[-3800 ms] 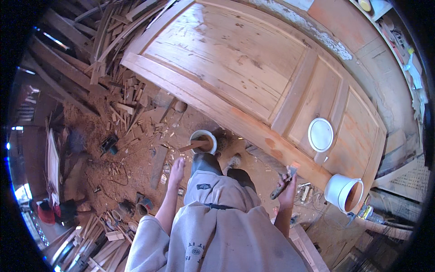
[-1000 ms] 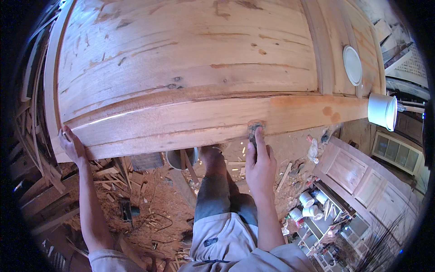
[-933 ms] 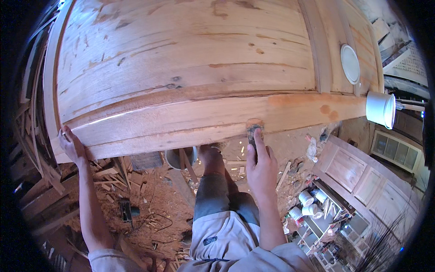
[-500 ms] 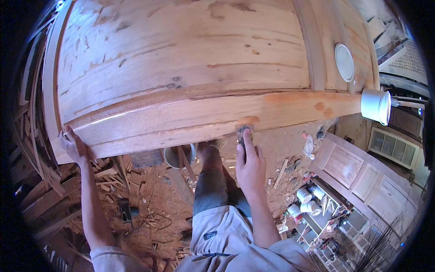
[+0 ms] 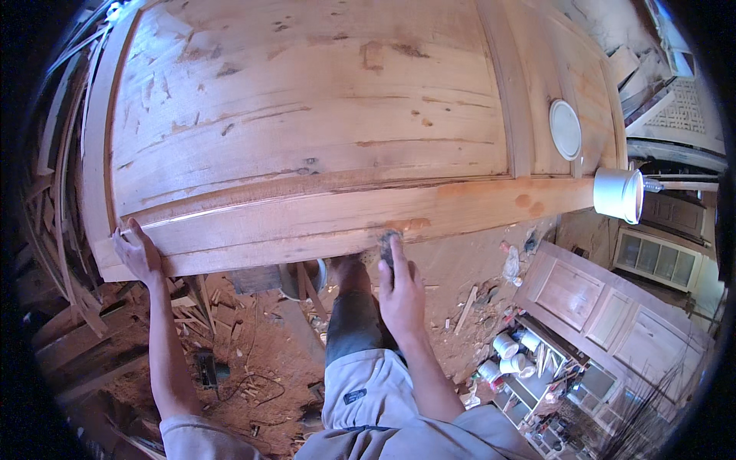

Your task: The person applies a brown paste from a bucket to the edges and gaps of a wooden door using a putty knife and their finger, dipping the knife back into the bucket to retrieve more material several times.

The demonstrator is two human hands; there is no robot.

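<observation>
A large wooden panelled door (image 5: 307, 130) lies in front of me, its near rail running across the view. My right hand (image 5: 402, 295) grips a small dark flat tool (image 5: 389, 249), mostly covered by my fingers, at the rail's near edge. Just above it is an orange-brown smear (image 5: 406, 224) on the wood. My left hand (image 5: 141, 254) rests at the door's near left corner, fingers apart, holding nothing that I can see.
A white bucket (image 5: 618, 195) stands at the door's right end, with a round white lid (image 5: 566, 130) on the panel. Another panelled door (image 5: 606, 307) leans at the right. Wood scraps (image 5: 203, 307) and sawdust cover the floor. Planks (image 5: 61, 169) are stacked at the left.
The view has shifted, so the door sits lower in it. My right hand and the dark tool have moved slightly left along the rail edge. My left hand's fingers have spread at the corner.
</observation>
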